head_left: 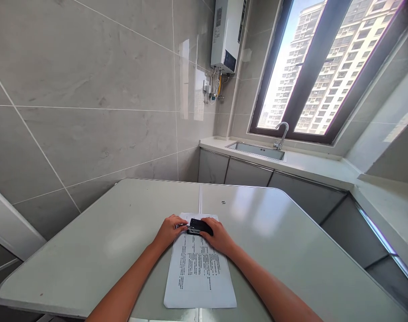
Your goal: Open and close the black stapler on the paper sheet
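Observation:
A black stapler (pixel 200 226) lies over the upper part of a printed sheet of paper (pixel 200 277) on the table. My right hand (pixel 218 235) is wrapped round the right end of the stapler. At its left end my left hand (pixel 170 230) has thumb and fingers pinched together on a thin metal part, which looks like part of the stapler. Both hands rest near the sheet's top edge.
Two tiny staple-like pieces (pixel 223 202) lie on the pale table (pixel 90 250), beyond the sheet to the right. Past the table are a counter (pixel 311 163) with a sink (pixel 257 150), a tap (pixel 282 134), and a wall-mounted heater (pixel 227 36).

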`<state>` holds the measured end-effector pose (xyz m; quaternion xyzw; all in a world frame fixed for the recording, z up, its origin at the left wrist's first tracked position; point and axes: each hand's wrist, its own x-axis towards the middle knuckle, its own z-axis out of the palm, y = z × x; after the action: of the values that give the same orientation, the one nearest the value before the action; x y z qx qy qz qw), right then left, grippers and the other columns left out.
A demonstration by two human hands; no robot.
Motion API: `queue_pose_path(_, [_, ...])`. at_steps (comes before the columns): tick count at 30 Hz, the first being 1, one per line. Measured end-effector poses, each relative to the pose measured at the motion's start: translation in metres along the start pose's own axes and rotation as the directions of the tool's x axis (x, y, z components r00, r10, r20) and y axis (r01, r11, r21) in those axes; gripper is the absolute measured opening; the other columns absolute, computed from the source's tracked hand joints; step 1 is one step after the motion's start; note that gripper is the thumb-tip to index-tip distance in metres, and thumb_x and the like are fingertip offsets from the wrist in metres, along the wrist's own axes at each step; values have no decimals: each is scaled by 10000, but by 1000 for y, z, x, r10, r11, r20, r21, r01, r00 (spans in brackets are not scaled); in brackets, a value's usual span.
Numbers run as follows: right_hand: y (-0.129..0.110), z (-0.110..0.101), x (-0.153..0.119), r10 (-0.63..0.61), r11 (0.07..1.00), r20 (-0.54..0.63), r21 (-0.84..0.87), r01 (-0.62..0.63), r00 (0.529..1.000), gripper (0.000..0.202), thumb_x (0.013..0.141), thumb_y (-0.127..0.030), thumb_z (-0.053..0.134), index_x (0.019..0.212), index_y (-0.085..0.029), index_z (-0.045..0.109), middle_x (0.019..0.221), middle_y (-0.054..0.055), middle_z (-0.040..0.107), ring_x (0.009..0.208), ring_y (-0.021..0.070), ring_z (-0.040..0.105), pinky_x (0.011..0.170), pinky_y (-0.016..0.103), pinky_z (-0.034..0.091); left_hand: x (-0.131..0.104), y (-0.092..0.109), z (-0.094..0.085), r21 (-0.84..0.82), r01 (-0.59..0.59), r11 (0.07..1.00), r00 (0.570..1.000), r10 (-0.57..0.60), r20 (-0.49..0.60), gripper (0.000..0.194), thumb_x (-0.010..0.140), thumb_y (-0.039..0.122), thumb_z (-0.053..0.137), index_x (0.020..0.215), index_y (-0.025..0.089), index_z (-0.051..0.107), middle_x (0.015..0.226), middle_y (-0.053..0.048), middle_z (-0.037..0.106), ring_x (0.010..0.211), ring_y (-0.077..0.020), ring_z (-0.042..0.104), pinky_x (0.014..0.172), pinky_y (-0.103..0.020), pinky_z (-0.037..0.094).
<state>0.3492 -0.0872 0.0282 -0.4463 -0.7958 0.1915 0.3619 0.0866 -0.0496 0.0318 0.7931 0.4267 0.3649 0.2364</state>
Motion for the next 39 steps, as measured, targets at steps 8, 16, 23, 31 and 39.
queue_pose_path(8, [0,-1,0,5,1000,8,28,-5,1000,372,909,-291,684,1276,-257,631,1185,84,706,1101,284,634,979,461,502,-1,13,-4,2,30,1000,998,-30,57,129,852,318,733,932,269,821,985,-58,769,974,-249,636,873,-392,502])
queue_pose_path(16, [-3,-3,0,10,999,17,32,-10,1000,360,919,-297,668,1275,-259,630,1194,85,701,1105,285,628,968,455,503,-1,11,-3,31,72,997,995,-74,64,131,854,327,753,943,265,827,986,-52,763,969,-238,650,866,-374,500])
queue_pose_path(23, [-1,-2,0,23,998,5,66,-23,1000,346,903,-300,692,1244,-263,648,1181,65,719,1086,271,641,970,447,499,-5,3,-18,96,-159,983,972,138,192,188,950,305,657,1061,307,808,1059,-51,782,1015,-234,667,964,-407,493])
queue_pose_path(31, [3,-12,-2,61,978,-84,203,-43,995,300,834,-351,732,1111,-241,708,1046,57,745,960,256,679,888,413,526,-7,5,-37,-3,-157,988,967,154,205,186,959,285,617,953,283,803,1085,-66,770,1042,-234,658,970,-414,504])
queue_pose_path(39, [-18,-11,-6,-102,974,4,205,99,995,275,851,-404,738,1087,-265,713,909,33,716,885,237,643,827,372,506,-11,38,-13,-59,-75,995,981,84,176,105,835,185,674,909,230,615,933,-15,637,908,-187,586,864,-318,498])
